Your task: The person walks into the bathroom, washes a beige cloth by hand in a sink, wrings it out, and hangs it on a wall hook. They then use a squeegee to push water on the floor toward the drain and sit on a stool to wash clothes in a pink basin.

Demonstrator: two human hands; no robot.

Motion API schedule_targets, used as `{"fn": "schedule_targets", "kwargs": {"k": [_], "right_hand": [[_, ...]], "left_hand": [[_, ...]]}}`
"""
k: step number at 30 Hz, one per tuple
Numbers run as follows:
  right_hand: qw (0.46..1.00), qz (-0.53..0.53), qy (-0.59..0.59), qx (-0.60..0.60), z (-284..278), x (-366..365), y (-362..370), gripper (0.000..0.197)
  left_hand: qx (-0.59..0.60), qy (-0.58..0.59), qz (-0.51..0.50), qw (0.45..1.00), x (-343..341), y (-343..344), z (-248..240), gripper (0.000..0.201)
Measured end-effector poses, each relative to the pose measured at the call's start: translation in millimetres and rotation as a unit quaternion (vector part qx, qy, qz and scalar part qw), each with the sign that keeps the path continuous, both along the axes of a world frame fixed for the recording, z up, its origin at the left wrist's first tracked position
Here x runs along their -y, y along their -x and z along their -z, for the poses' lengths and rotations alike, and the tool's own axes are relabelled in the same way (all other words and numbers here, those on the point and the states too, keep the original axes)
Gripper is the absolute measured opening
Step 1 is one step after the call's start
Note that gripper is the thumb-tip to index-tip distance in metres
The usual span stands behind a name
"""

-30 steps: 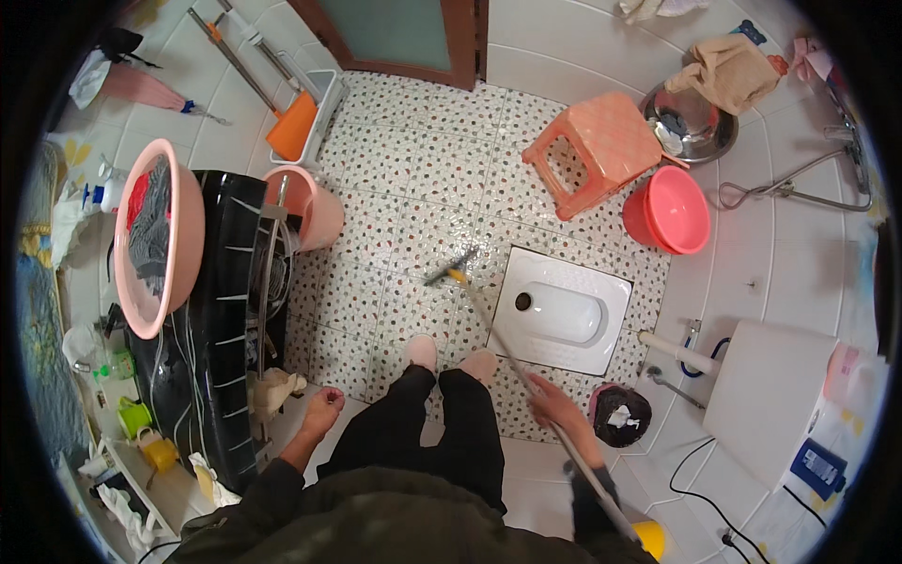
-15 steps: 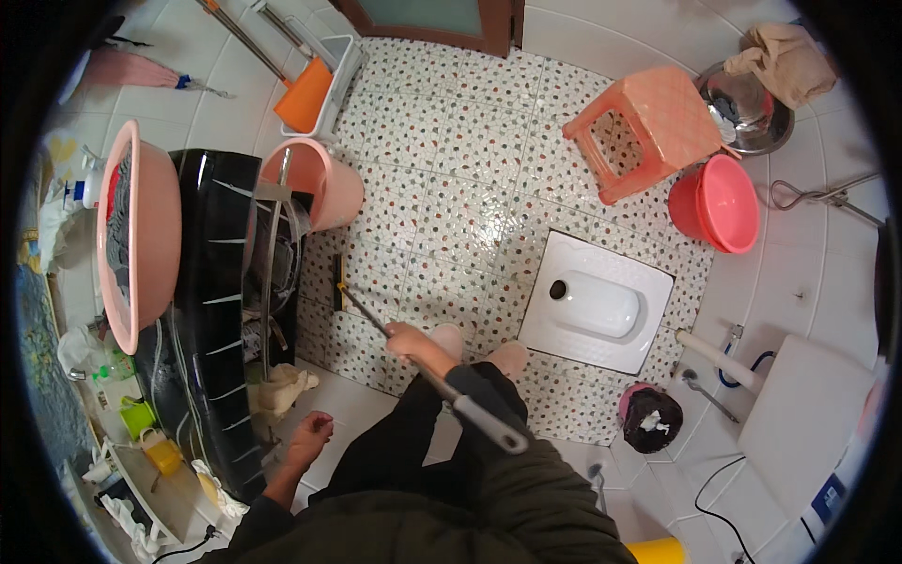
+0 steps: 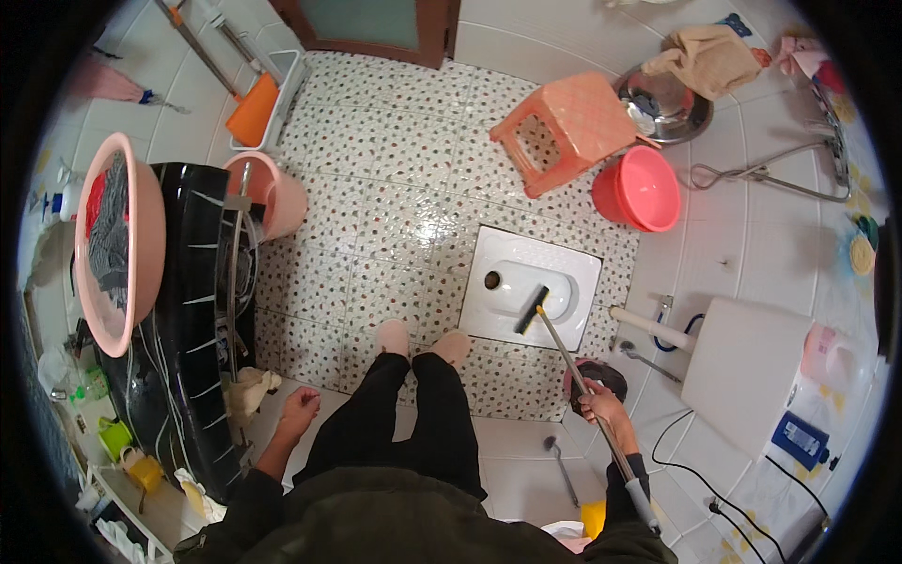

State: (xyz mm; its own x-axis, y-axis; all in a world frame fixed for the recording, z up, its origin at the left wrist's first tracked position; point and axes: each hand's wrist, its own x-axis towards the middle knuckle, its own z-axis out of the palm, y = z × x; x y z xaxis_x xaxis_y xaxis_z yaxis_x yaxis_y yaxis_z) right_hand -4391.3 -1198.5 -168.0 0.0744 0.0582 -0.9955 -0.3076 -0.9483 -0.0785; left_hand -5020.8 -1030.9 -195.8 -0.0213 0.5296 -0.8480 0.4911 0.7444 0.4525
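From where I stand, take the person's feet as the dial's centre, twelve straight ahead. The right hand (image 3: 606, 406), between three and four, is wrapped firmly around the metal shaft of a long-handled brush (image 3: 564, 350). It grips partway down rather than at the grey end sleeve (image 3: 643, 498), which trails back past the wrist — probably for finer control, with the spare length kept out of the way. The shaft slants up toward ten, bringing the dark head over the bowl of the white squat toilet (image 3: 484, 315) at about two; whether bristles touch porcelain I can't tell.

The left hand (image 3: 301, 409), near eight, hangs with fingers loosely curled and nothing visible in it; I can't tell if the fingertips meet. One hand seems enough for so light a pole. A beige cloth (image 3: 252, 393) dangles just beside it.

A dark-lined bin (image 3: 613, 378) sits just past three, partly behind the shaft, handy to the toilet. The orange stool (image 3: 587, 117) at one and the red bucket (image 3: 648, 193) at two stand beyond the toilet, perhaps to leave footing. At half past nine, a pink basin (image 3: 148, 249) of cloths rests up on a black-covered unit (image 3: 191, 244) — likely to keep it off the wet-looking floor (image 3: 395, 207).
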Motion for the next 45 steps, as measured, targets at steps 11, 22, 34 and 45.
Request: {"fn": "schedule_targets", "kwargs": {"k": [11,22,34,45], "right_hand": [[0.943,0.016,-0.284,-0.173,133,-186,161,0.055],[0.970,0.144,-0.170,-0.096,39,49,9,0.052],[0.916,0.154,-0.348,-0.128,106,-126,66,0.048],[0.913,0.345,-0.198,-0.089,71,71,-35,0.023]], "left_hand": [[-0.022,0.012,0.081,0.996,-19,-19,-14,0.009],[0.006,0.034,0.104,0.994,-25,-75,-20,0.009],[0.003,0.042,0.159,0.986,-31,-118,-42,0.010],[0.033,0.039,0.124,0.991,-31,-91,-30,0.011]]}}
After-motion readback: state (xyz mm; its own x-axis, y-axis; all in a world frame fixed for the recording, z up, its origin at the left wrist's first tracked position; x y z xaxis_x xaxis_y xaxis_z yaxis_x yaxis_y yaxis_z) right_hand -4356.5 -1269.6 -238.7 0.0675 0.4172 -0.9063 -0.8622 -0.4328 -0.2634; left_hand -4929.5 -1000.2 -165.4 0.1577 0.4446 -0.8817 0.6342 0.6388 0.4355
